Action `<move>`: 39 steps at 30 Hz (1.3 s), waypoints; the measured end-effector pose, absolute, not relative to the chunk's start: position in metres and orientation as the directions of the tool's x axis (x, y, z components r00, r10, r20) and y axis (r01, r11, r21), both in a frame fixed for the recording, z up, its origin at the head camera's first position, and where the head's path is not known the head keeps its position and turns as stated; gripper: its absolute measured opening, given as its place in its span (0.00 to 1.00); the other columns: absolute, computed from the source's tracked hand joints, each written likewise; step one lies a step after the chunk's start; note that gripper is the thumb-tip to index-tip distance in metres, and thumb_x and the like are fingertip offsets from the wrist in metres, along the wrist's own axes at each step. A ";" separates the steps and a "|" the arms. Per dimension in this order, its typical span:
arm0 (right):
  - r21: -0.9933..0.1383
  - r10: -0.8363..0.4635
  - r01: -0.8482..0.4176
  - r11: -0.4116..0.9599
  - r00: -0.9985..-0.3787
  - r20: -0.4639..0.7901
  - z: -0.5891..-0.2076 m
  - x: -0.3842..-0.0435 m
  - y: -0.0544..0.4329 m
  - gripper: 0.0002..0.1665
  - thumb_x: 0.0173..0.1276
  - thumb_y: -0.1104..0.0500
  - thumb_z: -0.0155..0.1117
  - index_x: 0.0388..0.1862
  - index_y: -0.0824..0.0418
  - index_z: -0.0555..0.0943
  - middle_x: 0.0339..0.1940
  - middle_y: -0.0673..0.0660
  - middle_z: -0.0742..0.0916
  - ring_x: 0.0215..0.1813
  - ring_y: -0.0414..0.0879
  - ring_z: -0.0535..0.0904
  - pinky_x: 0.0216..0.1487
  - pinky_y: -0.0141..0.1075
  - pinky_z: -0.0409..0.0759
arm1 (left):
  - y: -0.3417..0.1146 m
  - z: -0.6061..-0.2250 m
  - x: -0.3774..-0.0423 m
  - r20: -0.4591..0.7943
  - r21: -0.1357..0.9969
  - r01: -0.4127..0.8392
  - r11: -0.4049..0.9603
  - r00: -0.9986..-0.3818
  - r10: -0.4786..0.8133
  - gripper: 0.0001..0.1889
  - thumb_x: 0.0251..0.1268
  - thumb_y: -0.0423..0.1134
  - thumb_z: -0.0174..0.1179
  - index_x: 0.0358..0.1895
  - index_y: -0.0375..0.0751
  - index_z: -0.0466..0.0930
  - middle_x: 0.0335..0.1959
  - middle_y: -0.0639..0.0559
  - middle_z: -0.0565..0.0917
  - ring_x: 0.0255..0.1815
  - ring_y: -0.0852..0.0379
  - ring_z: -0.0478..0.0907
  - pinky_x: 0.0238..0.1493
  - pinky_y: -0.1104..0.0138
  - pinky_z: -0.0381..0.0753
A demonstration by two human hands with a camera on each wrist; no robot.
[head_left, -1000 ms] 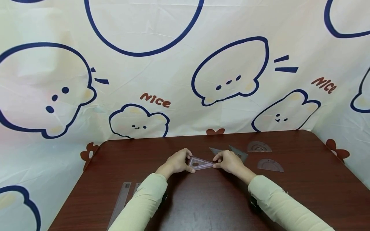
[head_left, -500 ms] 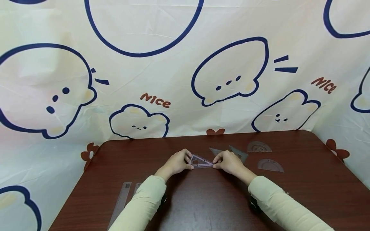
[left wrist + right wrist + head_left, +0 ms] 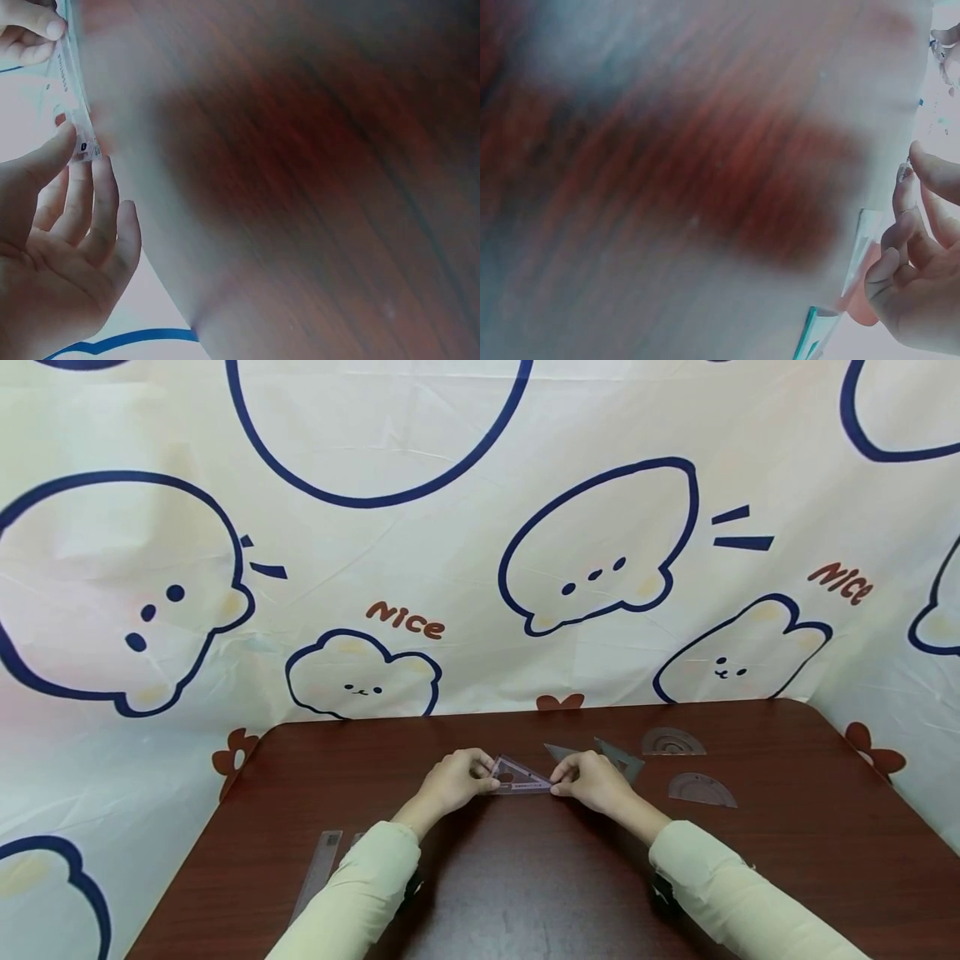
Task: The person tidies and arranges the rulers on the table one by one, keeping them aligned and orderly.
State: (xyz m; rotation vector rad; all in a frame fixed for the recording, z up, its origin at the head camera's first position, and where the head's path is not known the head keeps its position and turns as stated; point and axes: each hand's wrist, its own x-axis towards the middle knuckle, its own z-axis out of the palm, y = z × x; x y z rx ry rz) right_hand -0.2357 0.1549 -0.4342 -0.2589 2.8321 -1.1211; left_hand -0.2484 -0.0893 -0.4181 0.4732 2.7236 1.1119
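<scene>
A clear triangular set square [image 3: 522, 783] with a round hole spans the gap between both hands in the head view. My left hand [image 3: 457, 779] pinches its left end; in the left wrist view the thumb lies on one face and the fingertips [image 3: 105, 169] behind. My right hand [image 3: 592, 781] pinches the pointed right corner between thumb and index finger, the other fingers curled beneath in the right wrist view. Just behind the right hand lie two more set squares, one greyish [image 3: 558, 751] and one greenish [image 3: 622, 758], both partly hidden by that hand.
Two clear protractors, one farther back [image 3: 673, 742] and one nearer [image 3: 702, 789], lie on the brown table [image 3: 525, 885] at the right. A clear ruler [image 3: 318, 870] and the end of a second one show beside the left sleeve. A printed cloth [image 3: 480, 568] hangs behind the table.
The set square has tipped slightly, its lower edge now nearly level in the head view. My left hand has shifted its grip a little leftward; the right hand has barely moved.
</scene>
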 end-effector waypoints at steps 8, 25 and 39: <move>-0.726 -0.217 -0.164 0.668 -0.976 0.021 -0.431 -0.230 0.158 0.03 0.63 0.62 0.73 0.32 0.57 0.86 0.25 0.48 0.82 0.29 0.42 0.76 0.32 0.36 0.74 | -0.095 -0.415 -0.237 0.002 0.794 0.219 0.567 -0.934 0.358 0.09 0.65 0.31 0.66 0.47 0.37 0.82 0.34 0.52 0.83 0.35 0.57 0.79 0.37 0.63 0.78; -0.775 -0.234 -0.181 0.606 -0.971 0.044 -0.427 -0.213 0.157 0.04 0.63 0.61 0.73 0.34 0.56 0.85 0.26 0.47 0.82 0.28 0.43 0.75 0.30 0.36 0.73 | -0.102 -0.412 -0.210 0.122 0.784 0.325 0.528 -0.916 0.382 0.27 0.56 0.19 0.67 0.61 0.35 0.78 0.43 0.46 0.83 0.36 0.57 0.80 0.37 0.67 0.80; -0.768 -0.300 -0.256 0.587 -0.950 0.087 -0.422 -0.196 0.148 0.05 0.64 0.60 0.72 0.38 0.56 0.85 0.25 0.46 0.80 0.22 0.40 0.68 0.24 0.32 0.68 | -0.114 -0.408 -0.187 0.060 0.821 0.249 0.514 -0.933 0.355 0.26 0.60 0.23 0.66 0.64 0.35 0.77 0.43 0.45 0.85 0.37 0.55 0.82 0.33 0.66 0.81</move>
